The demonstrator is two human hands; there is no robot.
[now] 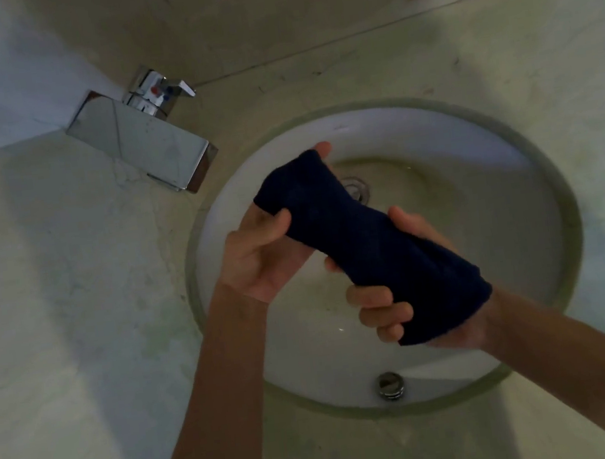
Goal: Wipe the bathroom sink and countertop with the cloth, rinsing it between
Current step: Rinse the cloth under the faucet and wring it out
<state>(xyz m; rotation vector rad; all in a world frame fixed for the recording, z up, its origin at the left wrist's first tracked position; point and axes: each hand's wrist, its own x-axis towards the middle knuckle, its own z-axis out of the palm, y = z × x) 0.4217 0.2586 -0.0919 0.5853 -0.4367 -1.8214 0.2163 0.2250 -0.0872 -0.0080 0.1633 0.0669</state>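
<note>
A dark navy cloth, rolled into a thick bundle, hangs over the round white sink. My left hand grips the cloth's upper end, with a fingertip showing past the top edge. My right hand is closed around the lower end, fingers curled over it. The cloth is pinched narrower in the middle between the two hands. It partly hides the chrome drain at the basin's bottom. No water runs from the chrome faucet.
The pale marble countertop surrounds the basin on all sides. The faucet's spout overhangs the basin's upper left rim, its lever handle behind it. An overflow fitting sits on the near basin wall. A wall rises behind the counter.
</note>
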